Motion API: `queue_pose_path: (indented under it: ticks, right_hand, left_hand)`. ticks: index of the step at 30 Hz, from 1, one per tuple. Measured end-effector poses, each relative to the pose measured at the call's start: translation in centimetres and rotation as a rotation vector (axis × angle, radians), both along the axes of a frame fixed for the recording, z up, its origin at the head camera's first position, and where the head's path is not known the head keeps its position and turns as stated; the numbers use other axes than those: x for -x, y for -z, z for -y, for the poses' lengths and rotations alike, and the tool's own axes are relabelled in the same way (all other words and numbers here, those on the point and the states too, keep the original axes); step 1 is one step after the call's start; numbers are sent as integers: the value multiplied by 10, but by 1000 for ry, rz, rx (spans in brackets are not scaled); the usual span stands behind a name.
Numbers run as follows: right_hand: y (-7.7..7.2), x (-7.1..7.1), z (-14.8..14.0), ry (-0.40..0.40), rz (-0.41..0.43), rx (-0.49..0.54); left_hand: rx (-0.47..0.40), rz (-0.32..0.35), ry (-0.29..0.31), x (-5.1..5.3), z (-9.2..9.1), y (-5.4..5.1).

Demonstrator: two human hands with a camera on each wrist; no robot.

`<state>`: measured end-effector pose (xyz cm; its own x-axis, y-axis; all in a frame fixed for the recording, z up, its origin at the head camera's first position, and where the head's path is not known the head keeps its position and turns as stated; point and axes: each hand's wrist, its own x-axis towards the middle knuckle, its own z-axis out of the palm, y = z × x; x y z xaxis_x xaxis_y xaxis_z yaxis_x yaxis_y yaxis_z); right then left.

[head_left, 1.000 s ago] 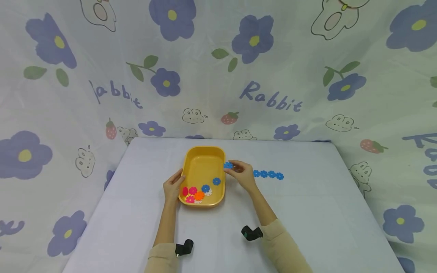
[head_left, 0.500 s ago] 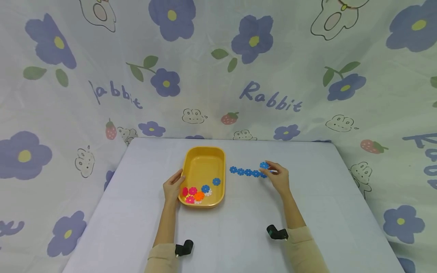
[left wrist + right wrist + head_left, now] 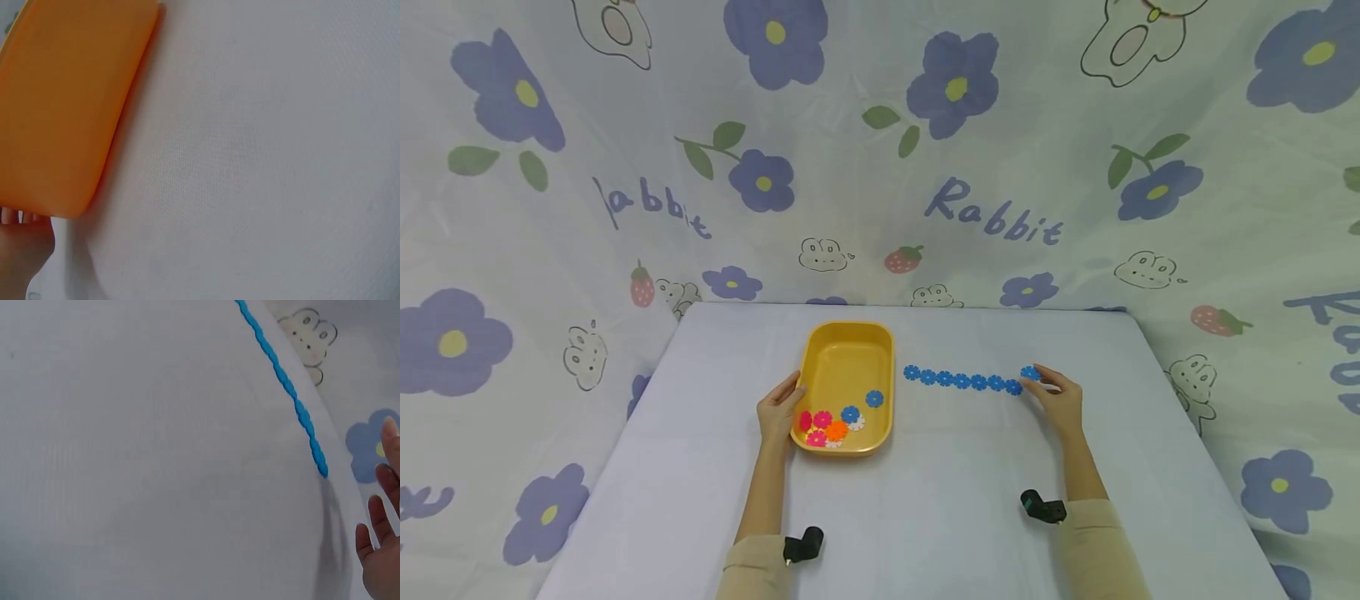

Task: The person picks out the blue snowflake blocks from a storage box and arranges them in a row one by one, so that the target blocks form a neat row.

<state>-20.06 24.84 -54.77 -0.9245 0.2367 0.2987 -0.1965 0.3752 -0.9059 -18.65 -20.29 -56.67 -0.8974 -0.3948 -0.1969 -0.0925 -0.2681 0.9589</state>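
Note:
My left hand grips the left side of a yellow tray; the left wrist view shows its fingers by the tray's outer wall. At the right, my right hand pinches a blue flower-shaped plastic piece between thumb and fingers. That piece is just beyond the right end of a straight row of several blue flower pieces on the table. Seen edge-on in the right wrist view, the blue row ends near the hand; the pinched piece is out of that view.
Inside the tray's near end lie two blue flower pieces, an orange one, several pink ones and some white ones. A white cloth covers the table. Behind it hangs a patterned curtain.
My right hand has moved rightward from the tray's right rim, along the blue row to its right end, with the blue flower piece in its fingers. The left hand and tray have stayed put.

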Motion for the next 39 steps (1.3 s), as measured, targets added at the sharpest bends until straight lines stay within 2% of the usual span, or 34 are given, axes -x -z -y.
queue_pose_path:
  ticks: [6, 12, 16, 23, 27, 39]
  right_hand:
    - [30, 7, -23, 98, 80, -57]
    - [40, 8, -27, 128, 99, -128]
    - [42, 9, -29, 107, 112, -181]
    - [42, 8, -32, 77, 255, -276]
    - [42, 8, -34, 63, 258, -313]
    - [32, 8, -32, -49, 300, -360]
  left_hand:
    - [7, 4, -7, 1, 2, -1]
    - [8, 8, 6, 2, 0, -2]
    - [7, 9, 9, 2, -2, -2]
    - [13, 14, 8, 2, -2, -4]
    - [11, 18, 17, 1, -2, -5]
    - [13, 33, 10, 0, 0, -6]
